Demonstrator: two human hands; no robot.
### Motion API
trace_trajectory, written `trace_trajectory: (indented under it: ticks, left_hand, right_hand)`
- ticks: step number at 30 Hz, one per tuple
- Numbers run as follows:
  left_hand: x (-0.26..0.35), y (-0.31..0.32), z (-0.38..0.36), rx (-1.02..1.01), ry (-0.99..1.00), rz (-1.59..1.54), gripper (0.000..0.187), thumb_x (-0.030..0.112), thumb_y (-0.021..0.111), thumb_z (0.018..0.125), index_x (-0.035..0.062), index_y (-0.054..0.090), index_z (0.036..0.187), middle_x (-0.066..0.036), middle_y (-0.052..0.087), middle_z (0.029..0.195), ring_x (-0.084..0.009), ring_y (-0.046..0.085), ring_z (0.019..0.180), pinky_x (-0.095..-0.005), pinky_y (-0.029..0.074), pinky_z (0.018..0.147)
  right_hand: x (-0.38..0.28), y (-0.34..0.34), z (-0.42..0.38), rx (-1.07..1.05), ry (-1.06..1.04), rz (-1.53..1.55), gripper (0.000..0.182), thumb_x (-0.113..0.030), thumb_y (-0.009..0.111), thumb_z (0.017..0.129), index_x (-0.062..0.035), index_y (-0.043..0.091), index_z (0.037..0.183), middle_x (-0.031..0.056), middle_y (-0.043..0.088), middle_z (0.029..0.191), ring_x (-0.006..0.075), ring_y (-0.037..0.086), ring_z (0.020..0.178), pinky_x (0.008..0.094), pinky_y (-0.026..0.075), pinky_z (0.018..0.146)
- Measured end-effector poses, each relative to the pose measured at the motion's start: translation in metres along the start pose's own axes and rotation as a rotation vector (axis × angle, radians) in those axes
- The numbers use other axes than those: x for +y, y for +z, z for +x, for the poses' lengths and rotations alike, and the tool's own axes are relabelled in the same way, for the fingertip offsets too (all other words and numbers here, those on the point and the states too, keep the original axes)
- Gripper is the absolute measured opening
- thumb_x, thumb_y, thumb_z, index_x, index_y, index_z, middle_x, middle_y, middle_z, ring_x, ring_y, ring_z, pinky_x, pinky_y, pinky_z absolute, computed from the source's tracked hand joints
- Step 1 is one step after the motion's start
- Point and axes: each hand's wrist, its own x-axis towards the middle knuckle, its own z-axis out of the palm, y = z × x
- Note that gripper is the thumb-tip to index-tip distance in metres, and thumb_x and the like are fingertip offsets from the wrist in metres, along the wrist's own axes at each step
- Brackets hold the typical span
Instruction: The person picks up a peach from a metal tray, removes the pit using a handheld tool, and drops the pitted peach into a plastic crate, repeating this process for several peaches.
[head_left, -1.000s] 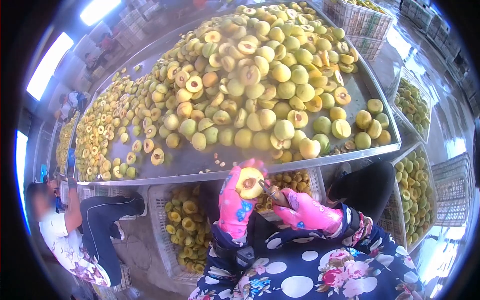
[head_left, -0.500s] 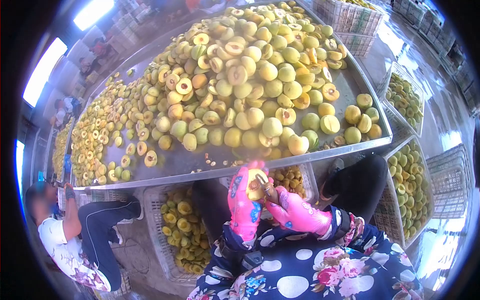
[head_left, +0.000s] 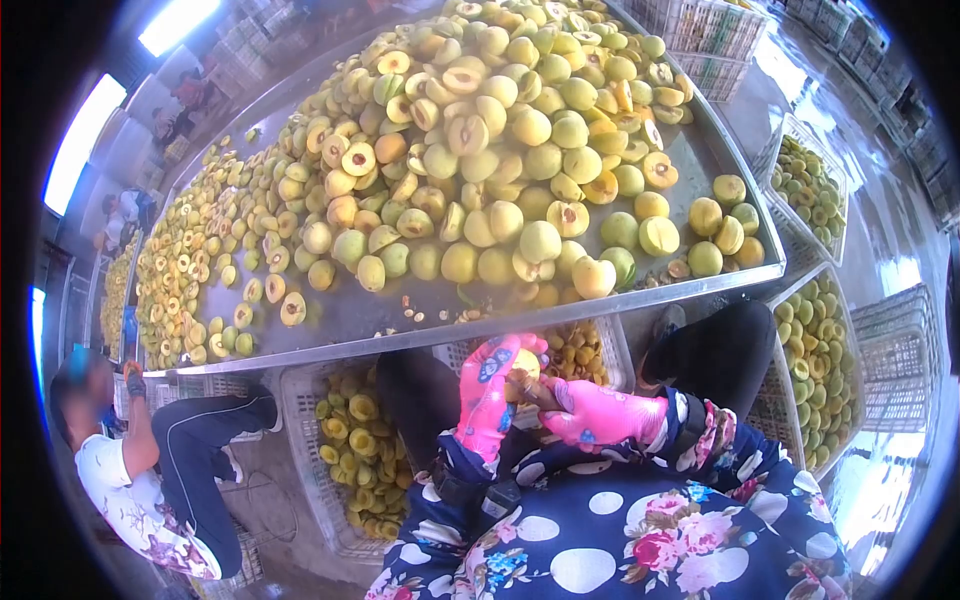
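My left hand, in a pink patterned glove, is closed around a yellow peach half just in front of the metal table's near edge. My right hand, gloved alike, grips a small pitting tool with a brownish handle. The tool's tip is against the peach half, partly hidden by fingers and fruit. Beyond them a big heap of halved and whole-looking yellow-green peaches covers much of the table. Some cut faces show brown pits or hollows.
Below the table edge stand a crate of hollowed peach halves and another holding small brownish-yellow pieces. Crates of peaches are at my right, beside stacked crates. A co-worker sits at the left.
The left hand has turned the peach half, so its cut face and the tool's metal loop show less now. Both hands stay close together; the view has shifted slightly.
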Motion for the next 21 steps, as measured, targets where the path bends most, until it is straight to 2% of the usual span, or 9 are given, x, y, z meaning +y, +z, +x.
trace_trajectory:
  ticks: [1, 5, 8, 9, 10, 14, 16, 18, 21]
  left_hand:
    - [-0.002, 0.003, -0.001, 0.008, -0.006, -0.021, 0.026, 0.025, 0.050, 0.093, 0.0009, 0.058, 0.100, -0.015, 0.062, 0.096, -0.0234, 0.061, 0.079, -0.0352, 0.053, 0.069]
    - [-0.022, 0.003, 0.001, 0.012, 0.168, -0.327, 0.032, 0.028, 0.052, 0.092, -0.0006, 0.056, 0.105, -0.016, 0.061, 0.101, -0.0249, 0.062, 0.079, -0.0354, 0.055, 0.065]
    - [-0.017, 0.001, 0.000, 0.125, 0.209, -0.236, 0.032, 0.030, 0.052, 0.092, 0.0003, 0.055, 0.105, -0.014, 0.061, 0.100, -0.0238, 0.062, 0.081, -0.0350, 0.055, 0.066]
    - [-0.004, -0.005, -0.001, 0.347, 0.157, -0.411, 0.029, 0.027, 0.051, 0.092, 0.0013, 0.055, 0.105, -0.012, 0.061, 0.099, -0.0224, 0.061, 0.083, -0.0342, 0.054, 0.067]
    - [-0.004, -0.036, 0.002, 0.323, 0.328, -0.394, 0.028, 0.025, 0.051, 0.091, 0.0020, 0.055, 0.106, -0.010, 0.061, 0.097, -0.0209, 0.061, 0.084, -0.0333, 0.054, 0.069]
    - [0.059, -0.131, -0.030, 0.717, 0.520, 0.042, 0.020, 0.016, 0.066, 0.081, 0.0000, 0.064, 0.093, -0.008, 0.063, 0.091, -0.0174, 0.062, 0.080, -0.0300, 0.053, 0.072]
    - [0.076, -0.201, -0.027, 0.955, 0.493, 1.047, 0.032, 0.020, 0.070, 0.079, -0.0022, 0.063, 0.100, -0.013, 0.064, 0.098, -0.0247, 0.061, 0.090, -0.0340, 0.046, 0.083]
    - [0.104, -0.184, -0.015, 1.017, 0.674, 1.611, 0.039, 0.022, 0.071, 0.077, 0.0001, 0.060, 0.108, -0.018, 0.060, 0.107, -0.0294, 0.057, 0.101, -0.0373, 0.043, 0.088]
    - [0.117, -0.179, 0.059, 0.597, 0.655, 1.272, 0.052, 0.024, 0.073, 0.074, 0.0011, 0.055, 0.117, -0.021, 0.057, 0.113, -0.0329, 0.054, 0.107, -0.0391, 0.041, 0.092]
  right_hand:
    - [0.022, -0.001, 0.008, -0.100, 0.017, 0.237, 0.023, -0.024, 0.050, 0.091, -0.0025, 0.050, 0.099, -0.0017, 0.046, 0.059, 0.0057, 0.043, 0.042, 0.0211, 0.038, 0.038]
    - [0.017, 0.006, 0.004, -0.280, 0.051, 0.705, 0.022, -0.025, 0.050, 0.091, -0.0038, 0.050, 0.091, -0.0017, 0.045, 0.054, 0.0060, 0.042, 0.039, 0.0207, 0.035, 0.035]
    - [0.021, 0.003, 0.004, -0.297, -0.018, 0.612, 0.022, -0.025, 0.050, 0.091, -0.0025, 0.050, 0.090, -0.0022, 0.045, 0.052, 0.0060, 0.042, 0.038, 0.0201, 0.034, 0.034]
    - [0.013, -0.001, -0.003, -0.328, 0.025, 0.624, 0.022, -0.024, 0.051, 0.091, -0.0020, 0.050, 0.089, -0.0024, 0.045, 0.051, 0.0063, 0.042, 0.037, 0.0201, 0.034, 0.034]
    - [0.020, -0.006, -0.004, -0.391, -0.031, 0.742, 0.021, -0.023, 0.052, 0.091, -0.0024, 0.050, 0.090, -0.0017, 0.046, 0.053, 0.0073, 0.042, 0.036, 0.0201, 0.035, 0.035]
    - [0.062, -0.023, 0.021, -0.013, 0.104, 0.160, 0.026, -0.026, 0.054, 0.089, -0.0008, 0.051, 0.092, 0.0039, 0.053, 0.058, 0.0143, 0.051, 0.042, 0.0255, 0.040, 0.038]
    - [0.077, -0.024, 0.029, 0.160, 0.237, -0.393, 0.031, -0.029, 0.055, 0.088, 0.0011, 0.051, 0.092, 0.0070, 0.056, 0.060, 0.0177, 0.054, 0.045, 0.0295, 0.041, 0.040]
    - [0.079, -0.023, 0.033, 0.106, 0.285, -0.404, 0.032, -0.032, 0.055, 0.088, -0.0003, 0.050, 0.093, 0.0044, 0.055, 0.063, 0.0140, 0.053, 0.049, 0.0262, 0.040, 0.041]
    - [0.078, -0.022, 0.036, 0.092, 0.346, -0.323, 0.033, -0.034, 0.055, 0.088, -0.0020, 0.048, 0.096, 0.0026, 0.055, 0.066, 0.0114, 0.052, 0.051, 0.0242, 0.040, 0.043]
